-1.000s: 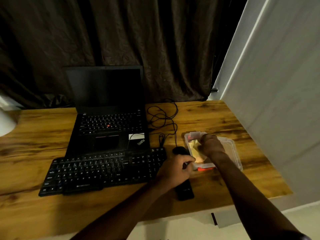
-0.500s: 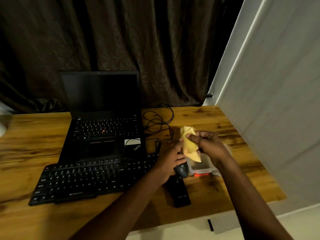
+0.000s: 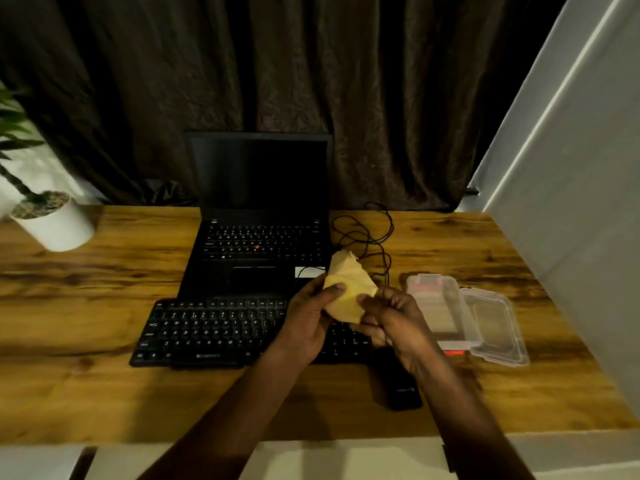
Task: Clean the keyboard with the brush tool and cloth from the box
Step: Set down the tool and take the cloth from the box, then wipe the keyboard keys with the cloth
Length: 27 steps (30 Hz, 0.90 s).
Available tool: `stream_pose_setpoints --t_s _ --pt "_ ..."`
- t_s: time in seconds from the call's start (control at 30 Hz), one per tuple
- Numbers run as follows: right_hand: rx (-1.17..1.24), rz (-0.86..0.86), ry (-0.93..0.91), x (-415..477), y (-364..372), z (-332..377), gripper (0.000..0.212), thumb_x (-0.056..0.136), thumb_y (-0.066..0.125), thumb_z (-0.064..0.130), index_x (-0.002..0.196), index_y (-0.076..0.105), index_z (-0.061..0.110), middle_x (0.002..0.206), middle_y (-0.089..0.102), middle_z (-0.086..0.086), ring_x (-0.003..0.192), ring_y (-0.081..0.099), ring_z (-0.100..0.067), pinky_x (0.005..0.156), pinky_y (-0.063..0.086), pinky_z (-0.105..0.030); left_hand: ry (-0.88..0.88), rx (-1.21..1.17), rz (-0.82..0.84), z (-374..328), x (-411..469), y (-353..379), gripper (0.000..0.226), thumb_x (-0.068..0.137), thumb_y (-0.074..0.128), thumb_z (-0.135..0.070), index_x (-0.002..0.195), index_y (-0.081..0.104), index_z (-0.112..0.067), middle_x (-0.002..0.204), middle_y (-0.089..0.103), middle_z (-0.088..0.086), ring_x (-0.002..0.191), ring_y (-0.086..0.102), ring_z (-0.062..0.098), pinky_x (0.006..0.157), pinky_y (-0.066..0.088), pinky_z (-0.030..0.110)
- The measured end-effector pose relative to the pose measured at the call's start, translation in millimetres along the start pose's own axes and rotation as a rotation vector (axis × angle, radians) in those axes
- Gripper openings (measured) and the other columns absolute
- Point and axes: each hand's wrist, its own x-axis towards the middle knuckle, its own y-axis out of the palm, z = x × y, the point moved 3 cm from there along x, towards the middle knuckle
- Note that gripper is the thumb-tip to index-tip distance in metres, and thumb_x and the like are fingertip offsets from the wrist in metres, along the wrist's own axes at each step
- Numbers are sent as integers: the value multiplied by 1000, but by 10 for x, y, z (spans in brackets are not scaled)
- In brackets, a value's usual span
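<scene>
Compared with half a second ago, the yellow cloth [image 3: 349,292] has been carried clear of the box [image 3: 441,308] and is now held over the right end of the keyboard [image 3: 214,332]. The box, earlier partly hidden behind the right hand, is now seen in full. A potted plant [image 3: 48,216], not visible before, has come into view at the far left.

The cloth is gripped by both hands. The left hand [image 3: 306,327] is closed on its left edge, with the thumb laid across the front of the fabric. The right hand [image 3: 391,322] is closed on its lower right edge, fingers curled inward. Both forearms reach in from the near edge of the worktop [image 3: 86,393], and the cloth is held up between the hands, crumpled, its top corner pointing away from the person.

The clear box lies just right of the right hand, open, with its lid [image 3: 495,327] lying flat beside it on the side away from the hands. A brush cannot be made out inside it. A dark flat object [image 3: 398,389] lies under the right wrist. Beyond the hands stands an open laptop [image 3: 259,216] with a dark screen, and a tangled black cable [image 3: 367,237] lies to its right. The worktop is brown wood grain. A dark curtain [image 3: 311,81] hangs behind it, and a pale wall [image 3: 571,168] stands to the right.
</scene>
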Motion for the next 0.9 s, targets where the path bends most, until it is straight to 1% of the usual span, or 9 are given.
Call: stream_pose_setpoints --t_s 0.17,0.27,0.33,0.4,0.47,0.53,0.63,0.73,0.9 --pt "-187 -89 -54 38 96 -160 17 91 69 15 107 65 12 93 70 -8 74 70 -13 60 58 -30 -27 14 -36 -87 -83 -226 30 85 66 -1 114 68 -2 107 73 14 92 72 22 71 60 31" --pt "-499 -84 -368 67 103 -184 48 87 74 18 128 52 30 124 61 6 112 61 -7 86 56 -28 -46 145 -16 -171 -160 -349 23 84 67 3 106 71 -3 101 74 13 90 71 23 73 60 31" --pt "-640 80 -576 91 145 -149 75 84 72 14 149 35 29 152 38 5 142 36 -13 109 41 -29 -43 270 6 -229 -212 -426 31 81 71 6 111 69 -4 101 75 10 92 71 21 75 58 29" --pt "-710 267 -597 97 259 -117 80 88 69 19 155 27 33 164 18 8 152 12 -14 119 24 -34 -25 388 1 -301 -246 -521 51 75 79 4 122 64 -9 111 72 9 100 70 21 82 57 29" --pt "-750 357 -523 143 382 -132 68 91 65 40 151 32 43 162 24 14 151 16 -10 119 27 -41 10 455 12 -402 -276 -577 61 73 81 4 126 60 -17 109 70 7 101 69 19 84 57 28" --pt "-731 351 -393 184 488 -167 60 90 63 52 145 41 45 150 44 17 140 38 -3 112 42 -42 56 436 6 -520 -285 -627 63 74 79 7 128 56 -18 105 68 7 101 67 18 87 57 29" --pt "-590 294 -335 214 686 -230 53 90 68 39 139 52 29 130 62 15 122 55 0 98 52 -32 94 346 -13 -693 -277 -733 66 70 82 1 130 58 -13 102 67 5 101 68 18 86 56 29" --pt "-383 262 -287 216 967 -339 43 88 69 26 129 60 20 114 71 5 104 68 -14 79 56 -27 99 326 0 -815 -233 -924 70 63 82 -8 129 60 -10 105 68 5 102 69 16 87 56 29" --pt "-107 178 -141 290 1435 -545 32 87 71 20 117 69 10 107 73 -17 99 70 -38 80 56 -50 96 388 93 -1102 -163 -1391 63 72 80 -6 131 60 -14 124 67 13 117 64 24 94 55 32"
